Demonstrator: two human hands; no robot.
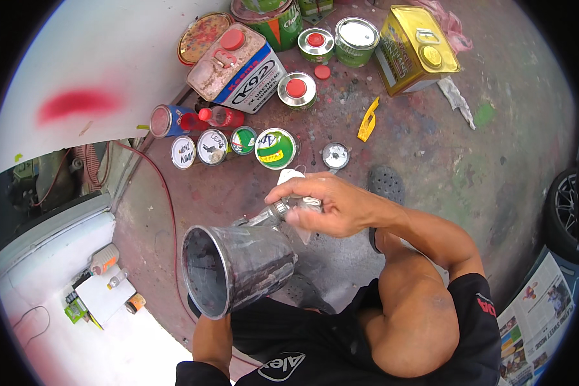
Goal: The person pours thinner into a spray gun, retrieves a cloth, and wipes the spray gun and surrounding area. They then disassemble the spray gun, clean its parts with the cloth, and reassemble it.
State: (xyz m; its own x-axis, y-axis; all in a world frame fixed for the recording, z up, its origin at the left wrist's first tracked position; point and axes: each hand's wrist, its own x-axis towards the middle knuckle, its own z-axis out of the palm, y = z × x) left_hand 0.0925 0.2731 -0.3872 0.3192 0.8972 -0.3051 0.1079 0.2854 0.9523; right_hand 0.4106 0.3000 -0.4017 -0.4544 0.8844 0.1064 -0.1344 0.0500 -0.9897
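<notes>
A grey metal spray gun cup (257,264), stained with paint, is tilted on its side with its dark open mouth facing left. My left forearm (212,338) reaches up behind the cup, which hides the hand and its fingers. Joined to the cup is the metal body of a spray gun (267,215). My right hand (334,202) is closed around the gun's end, thumb and forefinger at its metal fitting. Something white and see-through, perhaps a rag or plastic, shows around those fingers; I cannot make out its kind.
Several paint cans (276,148) stand on the stained floor ahead, beside a square thinner tin (238,71). A gold tin (418,51), a yellow plastic tool (368,120) and a small round lid or can (335,156) lie farther right. A red hose (172,219) runs along the left.
</notes>
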